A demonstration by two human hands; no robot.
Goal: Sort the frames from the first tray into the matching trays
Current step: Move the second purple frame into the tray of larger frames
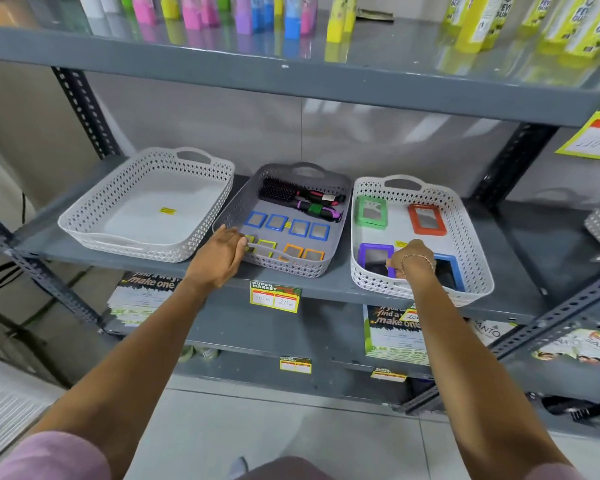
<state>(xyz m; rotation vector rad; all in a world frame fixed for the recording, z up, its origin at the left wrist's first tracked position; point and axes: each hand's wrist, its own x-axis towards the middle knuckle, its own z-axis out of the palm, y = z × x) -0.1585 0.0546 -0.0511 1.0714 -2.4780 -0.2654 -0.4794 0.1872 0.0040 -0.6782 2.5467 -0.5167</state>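
— Frames, where are they?

— Small ones lie in the grey tray (340, 202), middle of the shelf (326, 285): four blue frames (286, 225), two yellow-green frames (262, 247), two orange frames (303, 252). Large ones sit in the right white tray (471, 233).

— And the fingers?

— Right hand (413, 259): fingers curled down, pinching the right edge of the purple frame (374, 258) near that tray's front. Left hand (222, 256): fingers wrapped over the grey tray's front-left rim.

— Around them?

— A blue frame (447, 271) lies just right of the wrist, partly hidden. Green frame (371, 211) and red frame (426, 219) lie at the back. Hairbrushes (302, 199) lie behind the small frames. The left white tray (146, 202) holds only a yellow sticker (167, 211).
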